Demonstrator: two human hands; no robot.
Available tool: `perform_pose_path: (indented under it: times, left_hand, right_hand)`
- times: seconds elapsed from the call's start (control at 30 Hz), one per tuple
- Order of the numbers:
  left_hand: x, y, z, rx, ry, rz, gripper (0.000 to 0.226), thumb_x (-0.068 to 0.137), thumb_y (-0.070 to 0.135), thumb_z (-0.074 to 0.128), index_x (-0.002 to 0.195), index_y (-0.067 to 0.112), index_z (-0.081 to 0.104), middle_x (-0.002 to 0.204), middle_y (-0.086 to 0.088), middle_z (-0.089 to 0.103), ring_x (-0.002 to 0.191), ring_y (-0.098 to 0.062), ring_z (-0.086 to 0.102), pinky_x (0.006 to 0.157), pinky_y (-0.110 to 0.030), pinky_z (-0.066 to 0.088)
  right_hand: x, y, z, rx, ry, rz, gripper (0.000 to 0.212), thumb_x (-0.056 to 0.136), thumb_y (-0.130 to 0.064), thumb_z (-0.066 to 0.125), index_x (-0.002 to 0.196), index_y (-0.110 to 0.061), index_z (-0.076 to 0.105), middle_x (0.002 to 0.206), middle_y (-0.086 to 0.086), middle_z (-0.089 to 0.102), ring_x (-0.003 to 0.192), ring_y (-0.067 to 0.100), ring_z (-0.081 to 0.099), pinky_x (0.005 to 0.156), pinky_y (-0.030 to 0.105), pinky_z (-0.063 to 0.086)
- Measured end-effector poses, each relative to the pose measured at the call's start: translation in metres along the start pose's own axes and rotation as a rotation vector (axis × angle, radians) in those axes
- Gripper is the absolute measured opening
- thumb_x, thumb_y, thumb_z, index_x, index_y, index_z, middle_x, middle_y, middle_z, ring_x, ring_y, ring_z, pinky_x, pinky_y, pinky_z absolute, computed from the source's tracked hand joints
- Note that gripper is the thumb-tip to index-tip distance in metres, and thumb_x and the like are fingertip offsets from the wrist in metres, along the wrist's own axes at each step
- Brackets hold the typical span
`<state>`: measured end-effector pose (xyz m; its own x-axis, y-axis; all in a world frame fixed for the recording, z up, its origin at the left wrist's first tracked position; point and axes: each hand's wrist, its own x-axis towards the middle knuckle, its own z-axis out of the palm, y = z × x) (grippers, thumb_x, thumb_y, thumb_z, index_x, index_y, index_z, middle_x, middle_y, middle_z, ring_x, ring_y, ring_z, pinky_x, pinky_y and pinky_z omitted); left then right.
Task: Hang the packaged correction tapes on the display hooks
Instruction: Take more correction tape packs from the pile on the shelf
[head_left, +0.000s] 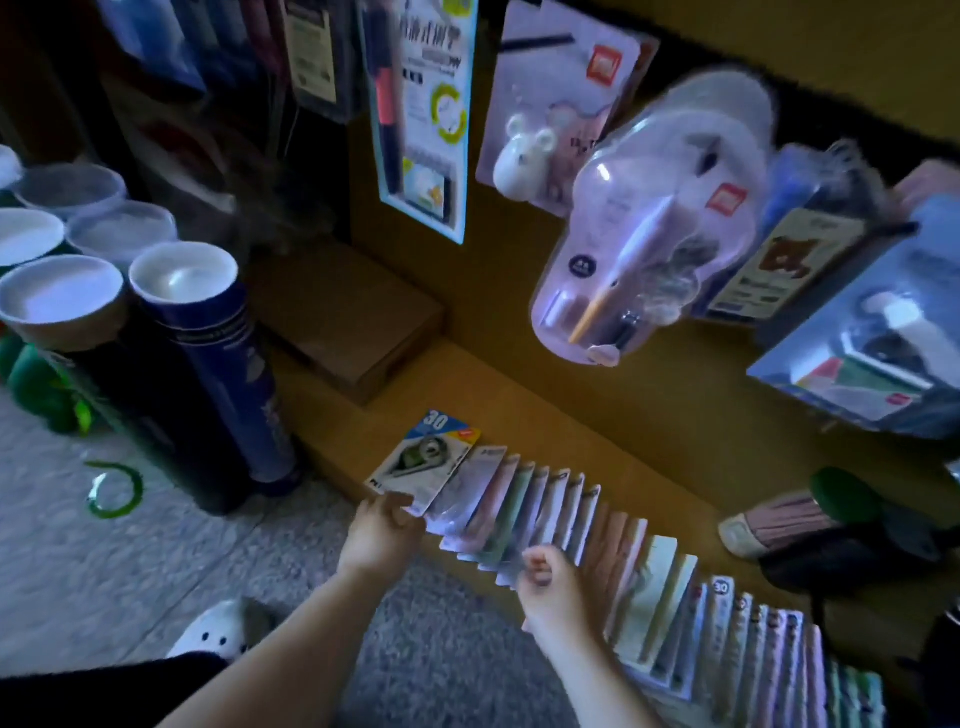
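A dim shop aisle: a speckled floor (156, 545) runs up to a low wooden ledge (649, 415) at the foot of a wooden display wall. Along that ledge stands a long row of packaged correction tapes (649, 597), each leaning on the next like tipped cards, from the middle of the view down to the lower right corner. The front pack (423, 462), marked 30 on its blue corner, lies tilted back at the row's left end. Your left grip (382, 535) pinches that pack's lower edge between thumb and curled fingers. Your right grip (548, 582) is curled into a loose fist at the middle of the row. Whether it has hold of a card cannot be told.

Above, blister packs hang on the wall: a large lilac pack (649, 223), blurred, a card with a small white bear-shaped item (524, 156), and a blue-edged pen pack (421, 119). A cardboard box (358, 322) sits on the ledge left of the row. Further left stand dark blue tubes (218, 364) with white caps, and a green ring (117, 491) lies on the floor. At the right, another person's shoe (763, 527) is by the ledge.
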<state>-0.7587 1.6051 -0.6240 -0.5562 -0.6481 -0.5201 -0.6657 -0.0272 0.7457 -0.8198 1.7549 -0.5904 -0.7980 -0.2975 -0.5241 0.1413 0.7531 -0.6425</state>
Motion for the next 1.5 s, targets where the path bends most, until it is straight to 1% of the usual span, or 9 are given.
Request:
perform_pose_path:
  times: [0.1, 0.23, 0.63, 0.7, 0.8, 0.87, 0.93, 1.03, 1.5]
  left_hand:
    - [0.02, 0.0, 0.007, 0.12, 0.048, 0.056, 0.045, 0.082, 0.013, 0.057, 0.127, 0.009, 0.049, 0.138, -0.014, 0.04, 0.126, -0.03, 0.041, 0.101, -0.033, 0.035]
    - [0.045, -0.007, 0.004, 0.177, 0.016, 0.037, 0.063, 0.081, 0.025, 0.059, 0.138, 0.014, 0.035, 0.149, -0.012, 0.025, 0.135, -0.031, 0.029, 0.107, -0.039, 0.031]
    - [0.09, -0.021, 0.008, 0.381, -0.023, 0.104, 0.07, 0.086, 0.04, 0.052, 0.144, 0.016, 0.021, 0.154, -0.007, 0.02, 0.14, -0.026, 0.023, 0.112, -0.038, 0.026]
    - [0.097, -0.014, 0.015, 0.377, -0.009, 0.125, 0.068, 0.086, 0.042, 0.051, 0.143, 0.018, 0.022, 0.152, -0.006, 0.024, 0.139, -0.024, 0.024, 0.112, -0.039, 0.027]
    - [0.099, -0.01, 0.025, 0.42, -0.035, 0.131, 0.066, 0.087, 0.042, 0.049, 0.143, 0.017, 0.023, 0.151, -0.006, 0.025, 0.139, -0.023, 0.024, 0.113, -0.037, 0.023]
    - [0.098, -0.014, 0.03, 0.482, -0.041, 0.148, 0.067, 0.087, 0.043, 0.048, 0.143, 0.017, 0.022, 0.153, -0.005, 0.021, 0.141, -0.022, 0.019, 0.114, -0.035, 0.019]
    - [0.095, -0.019, 0.032, 0.526, -0.055, 0.163, 0.068, 0.087, 0.044, 0.049, 0.144, 0.019, 0.021, 0.155, -0.003, 0.017, 0.142, -0.02, 0.016, 0.113, -0.035, 0.018]
    - [0.088, -0.023, 0.037, 0.521, -0.102, 0.171, 0.064, 0.088, 0.044, 0.046, 0.143, 0.02, 0.025, 0.156, -0.001, 0.015, 0.143, -0.019, 0.014, 0.114, -0.035, 0.016]
    - [0.074, -0.018, 0.044, 0.477, -0.152, 0.134, 0.063, 0.085, 0.053, 0.045, 0.142, 0.033, 0.024, 0.154, -0.001, 0.017, 0.143, -0.021, 0.012, 0.114, -0.043, 0.009]
  right_hand:
    - [0.015, 0.001, 0.0, -0.067, 0.054, -0.095, 0.02, 0.088, -0.004, 0.05, 0.103, -0.017, 0.054, 0.119, 0.012, 0.059, 0.1, 0.023, 0.055, 0.084, 0.03, 0.046]
    - [0.032, 0.002, 0.015, -0.428, 0.078, -0.213, 0.064, 0.088, -0.025, 0.053, 0.144, -0.016, 0.023, 0.152, 0.001, 0.023, 0.142, 0.017, 0.018, 0.115, 0.027, 0.02]
    - [0.057, 0.015, 0.038, -0.767, 0.024, -0.199, 0.071, 0.091, -0.051, 0.03, 0.147, -0.015, 0.008, 0.158, 0.003, 0.002, 0.146, 0.02, -0.008, 0.116, 0.042, -0.011]
    - [0.057, 0.018, 0.043, -0.841, 0.128, -0.225, 0.081, 0.081, -0.058, 0.023, 0.139, -0.004, 0.036, 0.15, 0.014, 0.032, 0.143, 0.028, 0.023, 0.113, 0.044, 0.001]
    - [0.06, 0.021, 0.048, -0.875, 0.093, -0.227, 0.077, 0.082, -0.06, 0.022, 0.101, -0.004, 0.07, 0.107, 0.012, 0.072, 0.105, 0.03, 0.066, 0.092, 0.044, 0.026]
    - [0.059, 0.016, 0.048, -0.872, 0.088, -0.227, 0.091, 0.086, -0.063, 0.002, 0.111, -0.002, 0.065, 0.117, 0.013, 0.067, 0.114, 0.031, 0.061, 0.098, 0.044, 0.023]
    - [0.058, 0.011, 0.049, -0.821, 0.038, -0.22, 0.102, 0.073, -0.068, -0.007, 0.139, -0.002, 0.034, 0.149, 0.013, 0.035, 0.142, 0.029, 0.025, 0.114, 0.042, 0.002]
    - [0.061, 0.008, 0.048, -0.762, -0.012, -0.218, 0.075, 0.089, -0.057, 0.019, 0.147, -0.013, 0.004, 0.158, 0.003, 0.005, 0.146, 0.019, -0.008, 0.116, 0.04, -0.013]
    - [0.067, -0.004, 0.045, -0.545, 0.049, -0.186, 0.056, 0.092, -0.044, 0.04, 0.143, -0.031, 0.024, 0.151, -0.005, 0.031, 0.144, 0.02, 0.011, 0.119, 0.042, 0.004]
